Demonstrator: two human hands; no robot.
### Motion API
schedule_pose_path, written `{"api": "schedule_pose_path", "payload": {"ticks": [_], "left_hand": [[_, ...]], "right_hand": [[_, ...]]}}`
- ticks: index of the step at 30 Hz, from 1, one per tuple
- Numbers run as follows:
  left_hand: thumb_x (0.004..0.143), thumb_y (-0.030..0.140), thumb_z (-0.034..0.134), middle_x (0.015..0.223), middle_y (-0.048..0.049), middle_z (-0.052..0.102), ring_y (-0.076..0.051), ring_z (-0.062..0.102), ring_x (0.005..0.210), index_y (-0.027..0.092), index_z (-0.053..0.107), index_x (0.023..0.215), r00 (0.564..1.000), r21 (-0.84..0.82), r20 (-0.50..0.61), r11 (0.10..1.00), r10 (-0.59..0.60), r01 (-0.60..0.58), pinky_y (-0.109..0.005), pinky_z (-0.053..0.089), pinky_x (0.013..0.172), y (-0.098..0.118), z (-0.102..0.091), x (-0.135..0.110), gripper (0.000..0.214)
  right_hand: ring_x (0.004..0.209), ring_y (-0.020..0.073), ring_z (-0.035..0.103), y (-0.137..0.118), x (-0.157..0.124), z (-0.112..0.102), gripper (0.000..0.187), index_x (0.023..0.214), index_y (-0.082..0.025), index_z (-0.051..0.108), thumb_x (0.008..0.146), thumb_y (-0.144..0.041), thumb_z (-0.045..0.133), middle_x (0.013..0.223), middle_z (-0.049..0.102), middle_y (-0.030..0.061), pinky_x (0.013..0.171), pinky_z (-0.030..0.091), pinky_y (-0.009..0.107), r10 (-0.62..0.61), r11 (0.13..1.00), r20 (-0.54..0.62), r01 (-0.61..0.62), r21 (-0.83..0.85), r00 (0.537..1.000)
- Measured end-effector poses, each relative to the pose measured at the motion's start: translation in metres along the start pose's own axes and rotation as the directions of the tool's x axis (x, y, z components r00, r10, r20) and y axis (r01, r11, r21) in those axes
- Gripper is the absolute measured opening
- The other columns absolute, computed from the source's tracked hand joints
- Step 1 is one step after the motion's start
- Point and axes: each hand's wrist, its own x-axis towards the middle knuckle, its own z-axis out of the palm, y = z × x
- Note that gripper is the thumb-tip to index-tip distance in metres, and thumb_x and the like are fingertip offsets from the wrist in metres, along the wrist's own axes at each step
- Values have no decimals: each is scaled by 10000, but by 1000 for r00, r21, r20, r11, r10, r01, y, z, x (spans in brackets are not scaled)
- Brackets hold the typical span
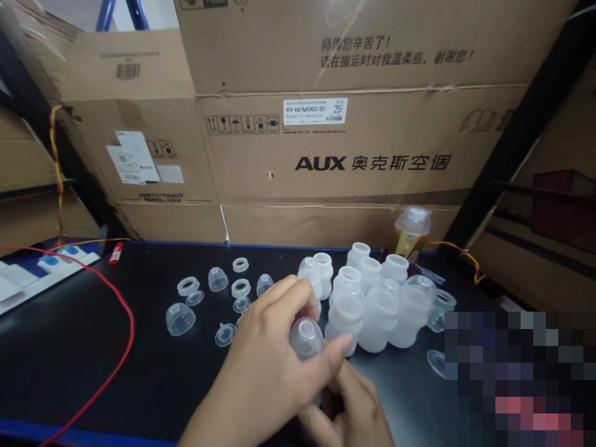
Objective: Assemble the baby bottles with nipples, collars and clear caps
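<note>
My left hand [284,347] is closed around the top of a baby bottle, its thumb and fingers about the clear domed cap [307,338]. Lower down, my right hand [356,403] grips the same bottle; most of the bottle body is hidden by my hands. Just beyond them stands a cluster of frosted, waisted baby bottles [375,310], some with domed caps and some with bare necks. Left of my hands lie loose parts: clear domed caps [180,319], ring collars [188,286] and soft-looking clear discs [225,334].
A black tabletop [69,366] carries everything. A red cable [128,310] curves across its left side, near a red marker-like tube [116,252]. Behind stands a cardboard wall [261,223]. At the back right is a yellow-labelled bottle [410,239]; a pixelated patch covers the lower right.
</note>
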Motion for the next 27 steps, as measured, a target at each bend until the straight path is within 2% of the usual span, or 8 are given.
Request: {"api": "schedule_pose_path", "payload": {"ticks": [3, 5, 7, 9, 13, 21, 24, 27], "left_hand": [[929, 336, 880, 1390, -6, 793, -261, 744, 1317, 411, 722, 1417, 889, -449, 458, 863, 2, 230, -385, 559, 1120, -13, -23, -5, 518], [991, 316, 830, 1434, -17, 810, -258, 759, 1342, 453, 728, 1479, 845, -565, 534, 743, -1, 358, -377, 590, 1111, -20, -29, -9, 517], [939, 283, 876, 1299, -21, 869, -252, 811, 1209, 429, 822, 1356, 878, -586, 472, 714, -83, 383, -346, 633, 1001, -23, -26, -9, 445], [804, 242, 958, 1047, -2, 883, -214, 814, 955, 361, 880, 1136, 947, -519, 263, 800, -184, 300, -286, 622, 820, -22, -16, -6, 361], [673, 238, 994, 710, 77, 610, -120, 528, 649, 241, 687, 772, 971, -314, -160, 942, -178, 121, -212, 405, 594, -18, 5, 5, 323], [780, 336, 954, 756, 61, 661, -126, 584, 655, 241, 722, 849, 981, -372, -130, 925, -141, 84, -215, 474, 599, -25, 14, 4, 260], [826, 373, 941, 754, 66, 663, -115, 593, 637, 251, 726, 871, 972, -385, -189, 921, -141, 58, -195, 489, 575, -27, 20, 0, 251], [882, 393, 913, 757, 76, 662, -106, 595, 626, 272, 715, 903, 951, -363, -285, 932, -119, 8, -177, 490, 558, -27, 29, -3, 233]], "right_hand": [[699, 219, 799, 1, 1, -1, 458, 1448, -320, 716, 1018, -474, 691, 969, 850, 10, 668, 653, 270, 14, 1000, 17, -14, 23, 1000], [603, 212, 743, 2, 0, 1, 525, 1485, -300, 709, 1024, -553, 714, 778, 781, -16, 677, 667, 287, 46, 999, 24, -47, 13, 999], [488, 192, 634, 4, -1, 3, 588, 1488, -254, 714, 1030, -623, 713, 617, 643, -60, 667, 672, 303, 79, 997, 27, -79, 1, 997], [447, 184, 578, 5, -2, 4, 613, 1406, -223, 749, 1034, -704, 677, 568, 566, -76, 672, 676, 321, 78, 997, 8, -78, -16, 997], [413, 174, 541, 7, -3, 7, 610, 1262, -234, 763, 1043, -782, 611, 543, 557, -76, 543, 596, 290, 25, 996, -42, -28, -84, 999], [418, 172, 523, 10, -5, 10, 651, 1330, -226, 760, 1027, -787, 629, 565, 523, -84, 537, 612, 300, 61, 996, -61, -65, -63, 996], [407, 149, 467, 7, -2, 7, 504, 1320, -256, 760, 1003, -648, 737, 595, 530, -91, 605, 659, 309, 68, 998, -34, -68, -15, 997], [414, 147, 470, 1, 2, 3, 432, 1357, -265, 743, 963, -439, 784, 623, 590, -74, 440, 537, 241, 38, 999, -13, -39, -21, 999]]}}
